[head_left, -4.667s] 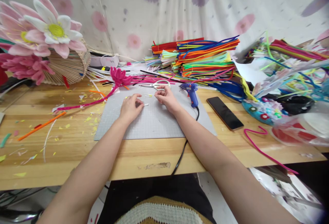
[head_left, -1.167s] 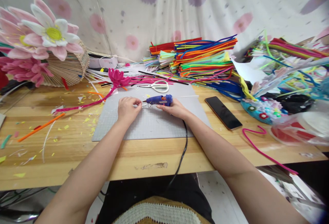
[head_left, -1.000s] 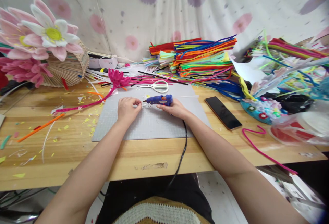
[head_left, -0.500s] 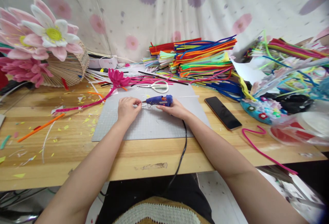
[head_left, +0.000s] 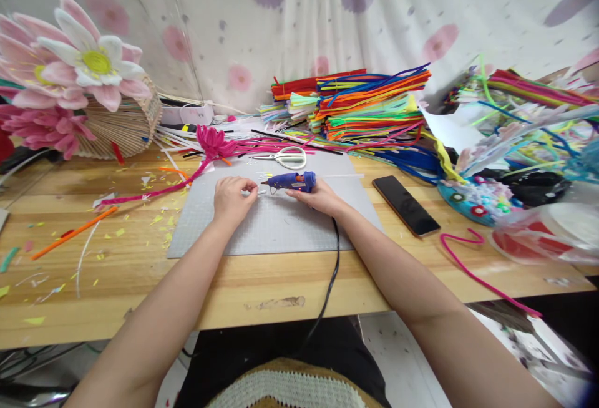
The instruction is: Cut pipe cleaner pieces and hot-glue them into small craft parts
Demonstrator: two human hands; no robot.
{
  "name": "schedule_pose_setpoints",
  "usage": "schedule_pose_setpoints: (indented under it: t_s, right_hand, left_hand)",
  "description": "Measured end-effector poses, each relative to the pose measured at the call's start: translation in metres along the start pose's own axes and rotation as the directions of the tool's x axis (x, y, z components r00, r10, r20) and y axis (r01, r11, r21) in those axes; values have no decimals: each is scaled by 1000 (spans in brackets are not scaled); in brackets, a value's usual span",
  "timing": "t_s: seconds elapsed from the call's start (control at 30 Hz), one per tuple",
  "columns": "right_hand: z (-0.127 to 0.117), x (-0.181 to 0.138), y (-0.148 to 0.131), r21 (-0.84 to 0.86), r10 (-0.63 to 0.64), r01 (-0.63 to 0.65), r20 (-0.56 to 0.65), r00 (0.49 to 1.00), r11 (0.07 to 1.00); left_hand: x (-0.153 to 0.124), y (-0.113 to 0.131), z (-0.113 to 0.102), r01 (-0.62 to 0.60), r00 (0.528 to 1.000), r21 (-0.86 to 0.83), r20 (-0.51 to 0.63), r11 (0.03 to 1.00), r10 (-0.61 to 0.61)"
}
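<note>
My right hand [head_left: 319,198] is wrapped round a blue hot glue gun [head_left: 291,181], its nozzle pointing left. A clear glue stick [head_left: 344,175] sticks out of the back of the gun, and its black cord [head_left: 334,271] hangs over the table edge. Just left of the nozzle, the fingers of my left hand [head_left: 235,200] are pinched on a small white strip [head_left: 261,192], too small to name exactly. The nozzle stands a little apart from those fingertips. Both hands are over a grey cutting mat [head_left: 281,233].
White-handled scissors [head_left: 291,158] lie at the mat's back. A magenta fuzzy flower [head_left: 214,142] on a stem rests to the left. A phone [head_left: 406,206] lies right of the mat. Bundles of coloured pipe cleaners [head_left: 369,108] are stacked behind; paper scraps [head_left: 159,218] litter the left side.
The glue gun has shifted slightly right and up, so its nozzle is farther from my left fingertips. My left hand has hardly moved.
</note>
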State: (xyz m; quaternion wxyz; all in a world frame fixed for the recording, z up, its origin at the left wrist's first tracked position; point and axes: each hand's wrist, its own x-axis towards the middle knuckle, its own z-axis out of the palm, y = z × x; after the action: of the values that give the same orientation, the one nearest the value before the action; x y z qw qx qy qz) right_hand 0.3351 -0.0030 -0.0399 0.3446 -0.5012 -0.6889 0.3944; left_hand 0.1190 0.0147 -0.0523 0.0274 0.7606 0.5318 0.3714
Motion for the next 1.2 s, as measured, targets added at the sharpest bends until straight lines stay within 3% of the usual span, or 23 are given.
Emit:
schedule_pose_setpoints:
  t_s: [0.2,0.33,0.43,0.57,0.67,0.8,0.9,1.0,1.2]
  right_hand:
    - [-1,-1,-1,-1,14,-14,-23,1000,1000]
    - [-3,-1,1,-14,29,-30,-48,998,999]
    - [-5,-1,3,6,52,-51,-77,996,999]
    - [-11,-2,4,75,157,-147,-145,977,986]
    - [-20,-5,3,114,216,-197,-193,957,974]
    - [-34,-5,7,144,201,-166,-280,939,976]
    - [-46,-3,16,190,186,-119,-391,901,975]
    - [-59,-2,26,213,216,-120,-519,827,970]
    - [-73,0,45,138,315,-293,-603,733,946]
  left_hand:
    - [0,0,-2,-23,1000,-25,-8,999,23]
    - [-1,0,-3,-16,1000,-128,-19,992,14]
    - [-1,-1,-3,82,997,-304,14,949,-82]
    - [0,-5,-1,268,959,-527,67,806,-275]
    - [1,-7,0,323,935,-606,84,727,-345]
    - [1,-10,0,349,922,-638,101,686,-374]
    - [0,-12,1,356,918,-645,107,676,-382]
    - [0,-14,1,360,914,-646,102,673,-391]
    - [1,-16,0,370,905,-667,102,646,-413]
